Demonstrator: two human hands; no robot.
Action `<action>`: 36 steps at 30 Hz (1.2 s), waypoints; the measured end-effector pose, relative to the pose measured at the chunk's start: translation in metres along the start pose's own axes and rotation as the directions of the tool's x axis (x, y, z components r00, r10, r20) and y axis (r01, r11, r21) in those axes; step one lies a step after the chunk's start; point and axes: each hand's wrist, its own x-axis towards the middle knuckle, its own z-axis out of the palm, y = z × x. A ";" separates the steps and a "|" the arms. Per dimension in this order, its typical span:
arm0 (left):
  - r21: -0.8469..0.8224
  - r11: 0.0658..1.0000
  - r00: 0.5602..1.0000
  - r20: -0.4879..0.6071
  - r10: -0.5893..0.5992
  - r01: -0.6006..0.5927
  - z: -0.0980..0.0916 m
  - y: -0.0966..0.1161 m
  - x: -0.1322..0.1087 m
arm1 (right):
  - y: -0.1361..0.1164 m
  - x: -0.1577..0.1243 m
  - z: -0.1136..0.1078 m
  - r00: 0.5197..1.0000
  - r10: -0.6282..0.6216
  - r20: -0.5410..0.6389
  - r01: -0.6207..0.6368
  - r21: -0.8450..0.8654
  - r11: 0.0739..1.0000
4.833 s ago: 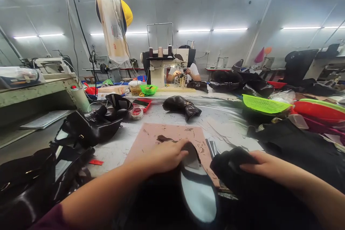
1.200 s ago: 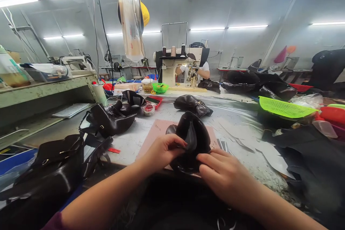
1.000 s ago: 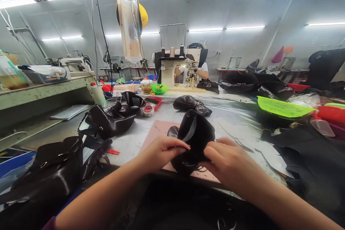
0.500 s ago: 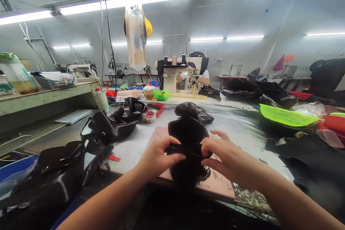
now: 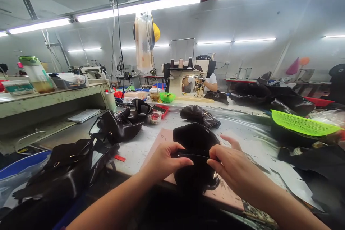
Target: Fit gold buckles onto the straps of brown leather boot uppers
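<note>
A black leather bag (image 5: pixel 192 136) stands over a pink board (image 5: pixel 226 192) in front of me, its flap raised away from me. At the left end of the bag's mouth, my left hand (image 5: pixel 167 160) grips the rim between thumb and fingers. My right hand (image 5: pixel 230 160) pinches the right end of the same rim, its little finger raised. A thin light line runs along the edge between the hands. Below my right hand, a small metal fitting (image 5: pixel 215 175) glints on the bag's side. The bag's inside is too dark to make out.
Another dark bag (image 5: pixel 199 115) lies just behind, and several more (image 5: pixel 118 127) sit at left. A green basket (image 5: pixel 302 124) stands at right near black material (image 5: pixel 312 165). Beyond the table, a person (image 5: pixel 211 82) works at a sewing machine (image 5: pixel 178 81). A shelf (image 5: pixel 88 93) borders the left.
The view has swung left, so things sit further right. My right thumb and fingers have closed more tightly on the bag's rim. The left hand keeps its grip.
</note>
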 end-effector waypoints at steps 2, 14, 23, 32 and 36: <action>0.009 1.000 1.000 -0.013 0.012 -0.012 0.000 -0.001 0.000 | 0.000 -0.001 0.001 1.000 -0.001 -0.003 0.001 0.002 1.000; -0.008 0.996 0.991 -0.104 0.090 -0.091 0.008 -0.007 -0.008 | 0.002 -0.008 -0.001 0.999 -0.034 0.011 0.034 0.001 0.999; 0.600 0.669 0.889 0.398 0.226 -0.439 -0.022 0.040 -0.005 | 0.000 -0.003 -0.001 0.992 -0.068 -0.107 0.067 -0.010 0.998; 0.584 0.556 0.748 0.655 0.108 -0.592 -0.020 0.055 0.007 | 0.003 0.000 -0.007 0.988 -0.126 -0.085 0.117 -0.103 0.988; 0.632 0.480 0.716 0.698 -0.011 -0.609 -0.016 0.067 0.012 | -0.007 0.002 -0.005 0.964 -0.197 -0.176 0.171 -0.155 0.973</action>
